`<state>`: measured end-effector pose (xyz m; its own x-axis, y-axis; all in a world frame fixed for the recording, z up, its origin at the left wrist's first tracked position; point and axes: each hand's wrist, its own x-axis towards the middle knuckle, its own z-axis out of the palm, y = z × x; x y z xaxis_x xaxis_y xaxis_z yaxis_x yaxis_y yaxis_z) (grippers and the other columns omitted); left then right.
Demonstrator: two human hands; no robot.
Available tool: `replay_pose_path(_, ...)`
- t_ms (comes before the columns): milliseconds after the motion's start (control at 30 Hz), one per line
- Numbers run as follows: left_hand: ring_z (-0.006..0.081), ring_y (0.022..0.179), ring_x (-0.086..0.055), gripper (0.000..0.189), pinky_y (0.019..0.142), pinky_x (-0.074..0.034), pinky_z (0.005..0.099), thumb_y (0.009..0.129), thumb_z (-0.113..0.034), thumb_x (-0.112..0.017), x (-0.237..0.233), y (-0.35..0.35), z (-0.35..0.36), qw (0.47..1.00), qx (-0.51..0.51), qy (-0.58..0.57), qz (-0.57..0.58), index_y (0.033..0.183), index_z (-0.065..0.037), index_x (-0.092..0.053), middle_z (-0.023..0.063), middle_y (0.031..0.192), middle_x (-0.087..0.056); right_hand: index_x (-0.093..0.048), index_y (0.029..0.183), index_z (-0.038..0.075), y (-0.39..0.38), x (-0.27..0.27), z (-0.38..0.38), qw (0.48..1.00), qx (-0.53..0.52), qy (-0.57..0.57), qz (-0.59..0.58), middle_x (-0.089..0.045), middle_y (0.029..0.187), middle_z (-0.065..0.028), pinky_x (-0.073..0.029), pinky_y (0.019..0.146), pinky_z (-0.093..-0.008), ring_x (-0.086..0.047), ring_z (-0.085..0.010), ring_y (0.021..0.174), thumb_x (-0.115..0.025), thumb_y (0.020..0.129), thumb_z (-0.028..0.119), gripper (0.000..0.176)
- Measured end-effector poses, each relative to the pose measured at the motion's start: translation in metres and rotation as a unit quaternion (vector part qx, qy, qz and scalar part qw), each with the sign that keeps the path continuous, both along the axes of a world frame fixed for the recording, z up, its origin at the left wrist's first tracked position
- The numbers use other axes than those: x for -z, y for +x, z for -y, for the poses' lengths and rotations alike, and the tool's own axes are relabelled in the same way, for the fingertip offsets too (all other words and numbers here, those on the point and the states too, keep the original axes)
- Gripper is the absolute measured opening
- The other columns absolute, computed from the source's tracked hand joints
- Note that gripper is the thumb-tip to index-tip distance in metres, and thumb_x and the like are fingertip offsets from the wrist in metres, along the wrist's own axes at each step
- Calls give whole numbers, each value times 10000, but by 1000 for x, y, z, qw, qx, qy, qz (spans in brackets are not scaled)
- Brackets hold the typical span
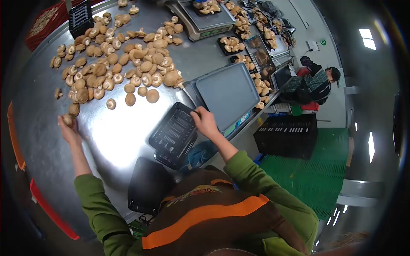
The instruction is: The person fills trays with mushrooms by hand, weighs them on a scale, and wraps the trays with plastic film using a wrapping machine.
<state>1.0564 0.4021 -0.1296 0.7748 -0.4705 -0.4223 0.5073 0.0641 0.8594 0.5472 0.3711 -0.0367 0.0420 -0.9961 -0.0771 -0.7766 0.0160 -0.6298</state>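
Left hand (70, 131), left of frame, has a mushroom (67, 120) pinched in its fingers. Right hand (206, 123), mid-frame, grips the upper-right edge of the black tray (172, 129), which overlaps a lower tray (167, 160) on the desk (40, 128). Key relation, I'd say: black tray lies right of the left hand, well apart, long axis running upper right to lower left. Right hand is nearer, touching it. Pile (99, 69) sits upper left.

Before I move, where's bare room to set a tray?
Bare table: between mushroom pile, left hand and black tray at right hand; also between left hand and orange rim. Crowded: that pile, and trayed mushrooms beyond the grey platform.
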Motion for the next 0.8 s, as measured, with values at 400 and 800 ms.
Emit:
replay_pose_path(400,221,1162,-498,783,991,-364,318,845,-626,-500,-12,22,104,958,218,146,115,1299,11,-482,127,1295,-503,-509,920,-27,159,88,89,997,-34,66,9,-600,812,-298,-462,715,-508,-582,-470,793,-550,850,150,195)
replay_pose_path(800,193,1008,-539,423,920,-397,311,863,-391,-613,-19,-62,106,865,377,117,311,1042,-9,-622,111,1071,-582,-424,958,-9,239,133,106,972,17,31,234,-594,718,-187,-470,376,-331,-579,-243,449,-466,934,135,152)
